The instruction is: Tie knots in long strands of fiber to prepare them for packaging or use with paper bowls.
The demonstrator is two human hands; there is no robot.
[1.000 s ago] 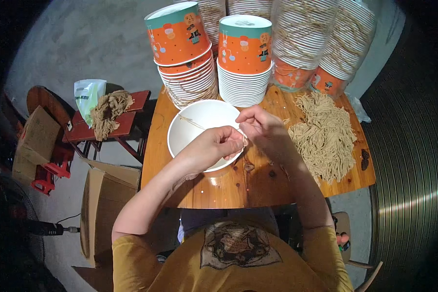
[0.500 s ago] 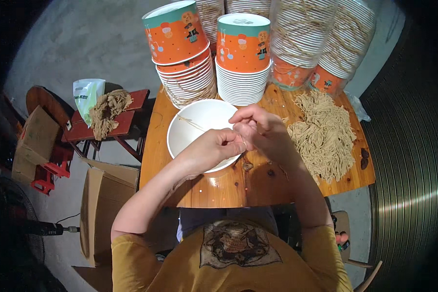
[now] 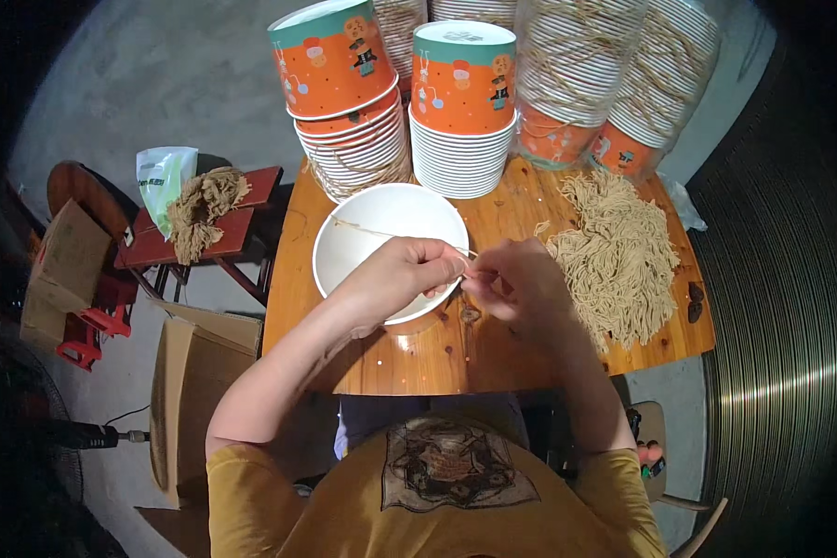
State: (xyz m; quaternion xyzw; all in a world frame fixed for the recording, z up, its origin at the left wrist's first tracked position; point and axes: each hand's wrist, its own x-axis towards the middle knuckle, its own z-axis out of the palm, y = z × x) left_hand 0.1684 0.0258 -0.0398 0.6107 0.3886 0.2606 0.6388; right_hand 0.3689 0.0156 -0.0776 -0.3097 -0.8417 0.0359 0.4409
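A white paper bucket (image 3: pixel 363 244) stands on the wooden table (image 3: pixel 456 353) in front of me. A thin tan string (image 3: pixel 381 232) crosses its open mouth from the far left rim to the near right rim. My left hand (image 3: pixel 402 276) rests over the near rim and pinches the string's near end. My right hand (image 3: pixel 521 284) is just right of the rim, its fingertips meeting the left hand's on the same string.
A heap of tan strings (image 3: pixel 618 256) lies on the table's right side. Stacks of orange and teal paper buckets (image 3: pixel 344 102) stand at the back, some bagged in clear plastic (image 3: pixel 567 84). A red stool (image 3: pixel 209 228) with more string and cardboard boxes (image 3: pixel 191 391) stand left.
Both hands have drawn slightly toward me along the bucket's near right rim, still pinching the string. The bucket has stayed in place.
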